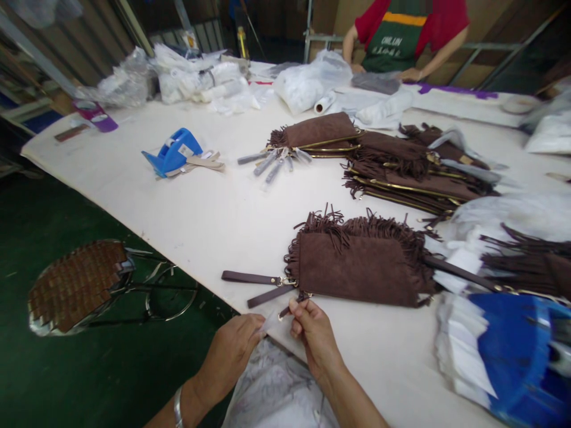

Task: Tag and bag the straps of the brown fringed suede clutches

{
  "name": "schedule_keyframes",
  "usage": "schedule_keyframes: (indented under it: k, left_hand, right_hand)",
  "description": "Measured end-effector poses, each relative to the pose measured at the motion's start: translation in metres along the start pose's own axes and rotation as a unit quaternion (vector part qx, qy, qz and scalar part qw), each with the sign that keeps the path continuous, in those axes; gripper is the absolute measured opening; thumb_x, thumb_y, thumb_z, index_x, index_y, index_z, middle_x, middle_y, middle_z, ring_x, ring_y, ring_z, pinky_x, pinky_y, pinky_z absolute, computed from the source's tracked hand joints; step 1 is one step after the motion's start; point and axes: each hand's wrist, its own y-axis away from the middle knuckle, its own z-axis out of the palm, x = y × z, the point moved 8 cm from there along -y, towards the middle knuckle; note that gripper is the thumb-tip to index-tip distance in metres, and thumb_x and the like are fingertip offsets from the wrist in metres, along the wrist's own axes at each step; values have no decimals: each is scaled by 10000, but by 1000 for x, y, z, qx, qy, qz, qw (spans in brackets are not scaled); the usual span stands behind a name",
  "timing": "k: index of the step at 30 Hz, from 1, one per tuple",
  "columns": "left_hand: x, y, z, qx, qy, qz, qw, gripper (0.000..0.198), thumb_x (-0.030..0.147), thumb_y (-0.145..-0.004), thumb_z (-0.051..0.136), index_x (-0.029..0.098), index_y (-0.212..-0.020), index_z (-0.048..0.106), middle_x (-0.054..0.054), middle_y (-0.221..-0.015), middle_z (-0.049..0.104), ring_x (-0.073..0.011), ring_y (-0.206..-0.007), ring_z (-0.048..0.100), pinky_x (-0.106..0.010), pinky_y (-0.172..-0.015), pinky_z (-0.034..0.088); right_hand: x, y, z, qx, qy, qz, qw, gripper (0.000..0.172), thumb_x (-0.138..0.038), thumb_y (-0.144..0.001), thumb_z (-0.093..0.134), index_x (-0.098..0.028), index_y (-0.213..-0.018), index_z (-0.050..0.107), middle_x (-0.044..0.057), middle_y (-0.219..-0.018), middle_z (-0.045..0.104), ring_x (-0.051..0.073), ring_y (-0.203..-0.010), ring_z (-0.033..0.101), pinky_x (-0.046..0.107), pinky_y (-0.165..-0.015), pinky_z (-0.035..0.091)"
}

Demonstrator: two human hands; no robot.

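A brown fringed suede bag [357, 267] lies flat on the white table in front of me. Two dark straps extend from its left end, among them a wrist strap [250, 278] with a metal clasp. Close to the bag's lower left corner, my right hand [314, 333] pinches the small zipper pull [285, 311], which has a metal ring at its tip. My left hand [236, 345] is closed at the table edge, gripping a thin translucent plastic piece [269, 321]. A narrow gap separates the two hands.
Stacked brown fringed bags [410, 169] occupy the table's middle right. A blue tape dispenser [176, 151] sits left, a blue bin [521, 356] right. White plastic bags [312, 80] line the back, where a co-worker in a green apron [395, 44] stands. A stool [78, 285] is at left.
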Motion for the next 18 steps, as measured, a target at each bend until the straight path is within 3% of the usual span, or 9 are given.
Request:
schedule_keyframes:
  k: [6, 10, 12, 15, 18]
  left_hand:
    - [0, -3, 4, -17, -4, -64, 998, 200, 321, -919, 461, 230, -868, 632, -43, -865, 665, -215, -806, 621, -280, -736, 421]
    - [-4, -4, 13, -41, 106, -126, 986, 127, 308, -864, 538, 221, -845, 629, -8, -737, 639, -197, -712, 599, -259, -653, 402]
    - [-7, -5, 24, -60, 223, -162, 959, 123, 307, -833, 572, 201, -853, 630, -13, -760, 645, -197, -727, 599, -258, -650, 424]
    - [-11, -5, 43, -76, 394, -212, 891, 221, 354, -762, 663, 161, -867, 636, -49, -817, 668, -201, -731, 602, -275, -649, 458]
    - [-14, -6, 56, -75, 465, -248, 846, 369, 430, -674, 754, 128, -861, 652, -62, -760, 670, -176, -644, 584, -286, -638, 467]
  right_hand:
    - [-2, 1, -2, -4, 40, -1, 999, 395, -502, -698, 736, -191, -655, 495, -62, -430, 490, 65, -401, 353, 214, -471, 254]
    - [-5, 2, -3, 3, 66, -3, 998, 410, -515, -676, 743, -191, -652, 493, -54, -418, 509, 60, -389, 343, 207, -458, 240]
    - [-4, 2, -5, 7, 78, -2, 997, 406, -515, -682, 737, -191, -659, 495, -50, -419, 521, 57, -387, 346, 199, -451, 241]
    - [-2, 0, -6, 3, 84, 2, 996, 403, -520, -686, 731, -192, -673, 498, -52, -421, 526, 58, -371, 361, 191, -427, 244]
    - [0, -2, -6, -4, 90, 3, 996, 413, -537, -687, 725, -195, -674, 494, -56, -407, 520, 65, -346, 379, 190, -405, 262]
